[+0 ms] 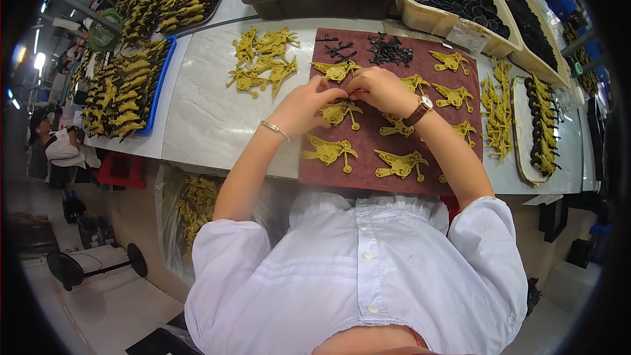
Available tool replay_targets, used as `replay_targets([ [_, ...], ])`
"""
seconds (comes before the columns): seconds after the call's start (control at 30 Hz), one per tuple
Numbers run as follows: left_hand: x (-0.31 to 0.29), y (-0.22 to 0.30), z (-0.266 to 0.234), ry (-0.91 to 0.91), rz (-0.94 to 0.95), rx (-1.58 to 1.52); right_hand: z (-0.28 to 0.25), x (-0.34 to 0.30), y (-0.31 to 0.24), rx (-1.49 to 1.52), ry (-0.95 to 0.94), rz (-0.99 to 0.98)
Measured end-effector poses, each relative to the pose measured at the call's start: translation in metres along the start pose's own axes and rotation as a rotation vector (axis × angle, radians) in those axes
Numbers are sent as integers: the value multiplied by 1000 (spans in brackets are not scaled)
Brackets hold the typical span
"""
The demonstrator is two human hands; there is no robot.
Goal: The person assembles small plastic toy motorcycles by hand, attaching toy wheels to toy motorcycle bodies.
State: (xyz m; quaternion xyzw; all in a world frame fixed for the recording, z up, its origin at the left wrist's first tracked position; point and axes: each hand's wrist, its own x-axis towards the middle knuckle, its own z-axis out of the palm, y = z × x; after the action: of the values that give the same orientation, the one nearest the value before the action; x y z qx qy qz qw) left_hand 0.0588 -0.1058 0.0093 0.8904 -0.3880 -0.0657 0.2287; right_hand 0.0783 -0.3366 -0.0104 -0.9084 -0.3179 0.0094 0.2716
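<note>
Over a dark red mat (pixel 365 138), my left hand (pixel 303 106) and my right hand (pixel 384 91) meet fingertip to fingertip. Both are closed in a pinch above a yellow plastic part (pixel 338 114); whatever sits between the fingertips is too small to make out. Just beyond my fingers lies another yellow plastic part (pixel 334 71). Several more of the same shape are spread in rows on the mat, such as one near its front edge (pixel 400 164). A heap of small black plastic pieces (pixel 389 49) rests at the mat's far side, with a few loose black pieces (pixel 338 50) beside it.
Yellow parts are piled left of the mat (pixel 263 62) and right of it (pixel 497 108). A blue-edged tray (pixel 161 85) and a white tray (pixel 522 138) hold yellow-and-black pieces. Bins of black parts, one grey (pixel 322 5), one cream (pixel 453 26), line the back. A person (pixel 62 148) is far left.
</note>
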Motion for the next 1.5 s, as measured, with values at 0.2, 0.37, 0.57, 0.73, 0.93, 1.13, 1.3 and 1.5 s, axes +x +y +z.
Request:
replay_targets([
  [0.2, -2, 10, -2, 53, -52, -51, 2, 0, 9, 147, 48, -49],
  [0.37, -1, 5, 0, 73, -24, -138, 1, 3, 9, 309, 21, 30],
  [0.57, 2, 2, 1, 76, 21, -125, 4, 1, 10, 159, 71, -54],
  [0.73, 1, -3, 4, 57, 81, 4, 4, 3, 3, 66, 11, -12],
  [0.93, 1, -10, 7, 21, 81, 86, 10, 6, 6, -21, 3, -3],
  [1.13, 2, -4, 0, -59, 14, 92, 6, 2, -2, 164, 219, 71],
  [1.3, -10, 7, -2, 72, -4, 32, -6, -5, -28, 1057, 177, 434],
  [1.5, -12, 61, 25, 386, -68, -619, 7, -7, -52, 1388, 386, 559],
])
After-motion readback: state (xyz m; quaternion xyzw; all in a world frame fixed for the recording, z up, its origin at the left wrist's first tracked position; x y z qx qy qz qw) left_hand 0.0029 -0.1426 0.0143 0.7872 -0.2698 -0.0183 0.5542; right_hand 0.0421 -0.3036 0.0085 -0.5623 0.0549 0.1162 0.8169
